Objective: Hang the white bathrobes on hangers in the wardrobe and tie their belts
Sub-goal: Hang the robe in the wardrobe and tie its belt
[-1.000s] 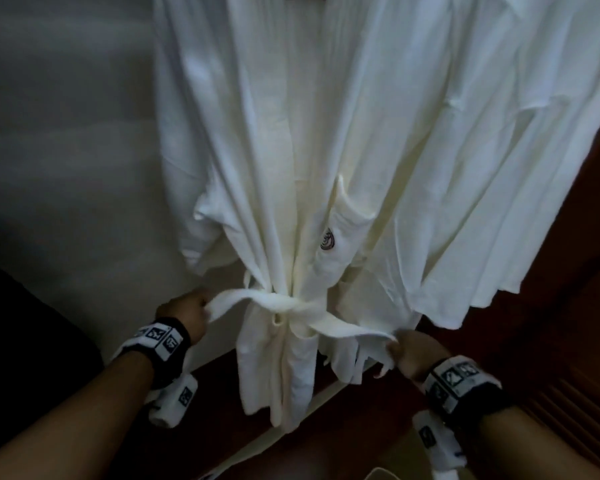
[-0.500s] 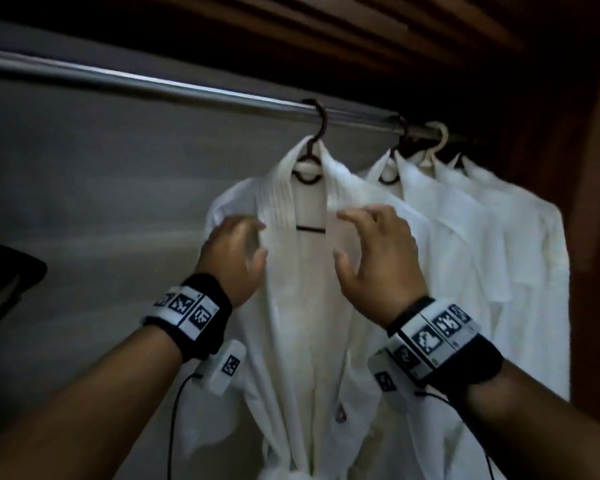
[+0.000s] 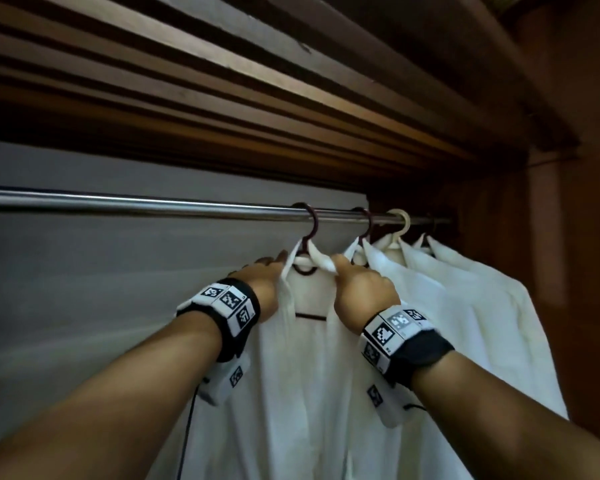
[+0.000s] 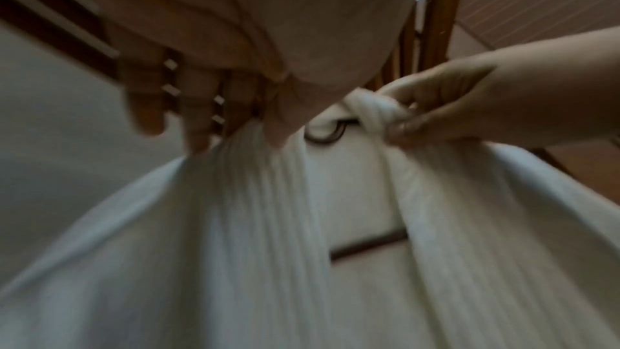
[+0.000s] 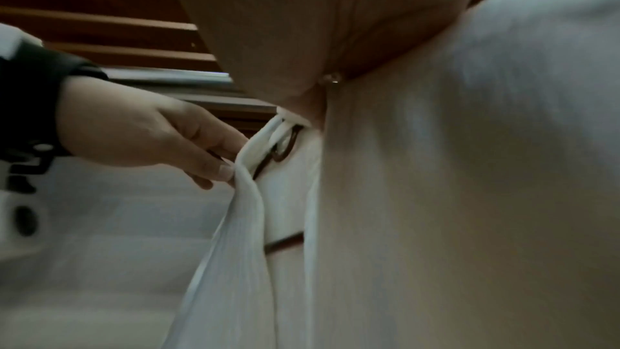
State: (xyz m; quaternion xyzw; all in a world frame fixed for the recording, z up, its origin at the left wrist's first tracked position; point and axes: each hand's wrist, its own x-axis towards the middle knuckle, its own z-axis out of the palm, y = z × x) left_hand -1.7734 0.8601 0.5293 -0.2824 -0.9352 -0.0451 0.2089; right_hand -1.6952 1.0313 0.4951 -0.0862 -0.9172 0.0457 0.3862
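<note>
Nearest me, my left hand (image 3: pixel 262 287) pinches the left lapel of the front bathrobe (image 3: pixel 302 393), and my right hand (image 3: pixel 359 296) grips the bunched collar on the right. Soft, limp cloth, I judge; it will slump unless held at the collar. Farther back, its dark hanger (image 3: pixel 305 258) hooks the rail (image 3: pixel 136 202), with more robes (image 3: pixel 465 306) at far right.
</note>
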